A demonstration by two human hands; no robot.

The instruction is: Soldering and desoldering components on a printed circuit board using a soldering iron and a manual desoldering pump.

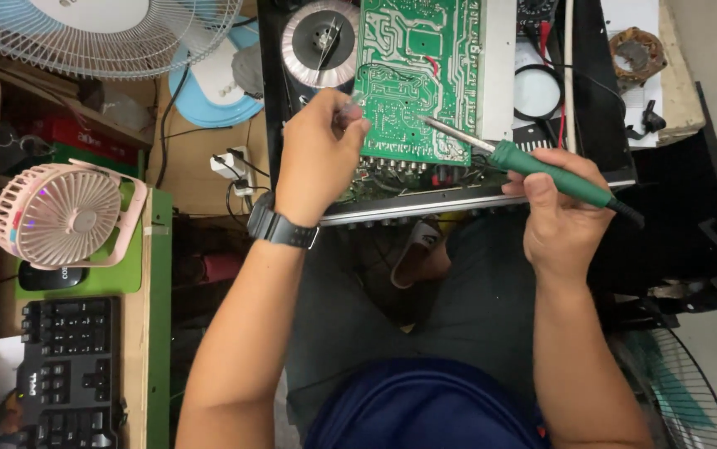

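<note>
While our right hand (pixel 560 218) gripped the light, stiff green soldering iron (pixel 541 170) by its handle, left hand (pixel 318 154) fingers pinched thin solder wire (pixel 350 106) over the fragile circuit board (pixel 417 75).

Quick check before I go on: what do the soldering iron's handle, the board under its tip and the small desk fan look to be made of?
Soldering iron in the right hand: green handle, smooth, probably plastic or rubber; shaft shiny bare metal. Circuit board: green lacquered laminate, likely fibreglass, with pale traces and silvery solder points. Pink desk fan: matte moulded plastic, judging by its thin grille ribs.
</note>
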